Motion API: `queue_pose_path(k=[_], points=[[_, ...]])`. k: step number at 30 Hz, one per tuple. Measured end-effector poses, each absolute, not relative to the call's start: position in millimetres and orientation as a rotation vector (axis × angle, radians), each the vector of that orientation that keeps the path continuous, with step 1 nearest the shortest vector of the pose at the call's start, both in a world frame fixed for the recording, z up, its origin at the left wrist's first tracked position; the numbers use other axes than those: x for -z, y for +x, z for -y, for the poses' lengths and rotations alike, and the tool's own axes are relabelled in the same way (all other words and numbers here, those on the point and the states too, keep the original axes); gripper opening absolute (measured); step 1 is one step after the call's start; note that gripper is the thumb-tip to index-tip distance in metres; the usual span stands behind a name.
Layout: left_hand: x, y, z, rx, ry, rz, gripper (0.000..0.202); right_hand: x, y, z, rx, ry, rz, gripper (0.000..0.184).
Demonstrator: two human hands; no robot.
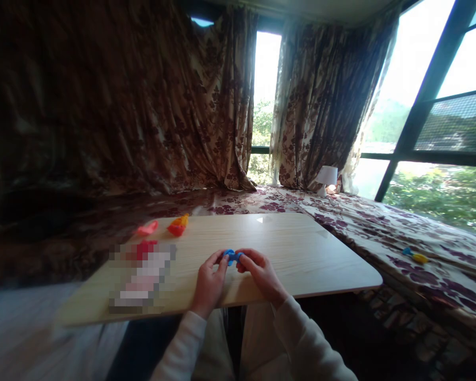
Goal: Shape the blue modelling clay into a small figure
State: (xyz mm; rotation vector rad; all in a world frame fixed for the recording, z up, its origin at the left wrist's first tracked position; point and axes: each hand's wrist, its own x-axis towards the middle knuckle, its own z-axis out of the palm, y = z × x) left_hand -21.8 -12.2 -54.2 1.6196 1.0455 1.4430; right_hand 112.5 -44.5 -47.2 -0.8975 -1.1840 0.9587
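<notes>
A small blue plastic piece (232, 257), with a rounded end at its left and a narrower part toward the right, is held between both hands just above the near side of the table. The fingers and thumb of my left hand (208, 280) pinch its rounded end. On the other side, my right hand (262, 272) grips the narrower end, its fingers curled. Fingertips cover parts of the piece, so its exact kind cannot be made out. Beneath both hands is a pale wood-look table (313, 254).
Left on the table are a red cup-like piece (177, 230) holding something yellow, a light red piece (147, 228) and a crimson piece (145, 248) beside a pixelated patch. A blue-and-yellow item (419, 258) lies on the flowered bedding (384, 233). A white lamp (327, 175) stands farther back.
</notes>
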Motion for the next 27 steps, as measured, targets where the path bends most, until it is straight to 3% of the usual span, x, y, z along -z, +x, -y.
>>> queue_pose_path(k=[9, 17, 27], points=[[59.9, -18.7, 11.2, -1.644, 1.669, -1.148, 0.034, 59.7, 115.2, 34.1, -0.766, -0.956, 1.083, 0.038], [57.0, -18.6, 17.4, -1.476, 1.795, -1.044, 0.018, 59.1, 108.5, 35.3, -0.644, -0.97, 1.265, 0.019], [60.4, -18.3, 16.5, -1.506, 1.786, -1.082, 0.017, 67.3, 111.3, 31.7, -0.588, -0.95, 1.319, 0.018]])
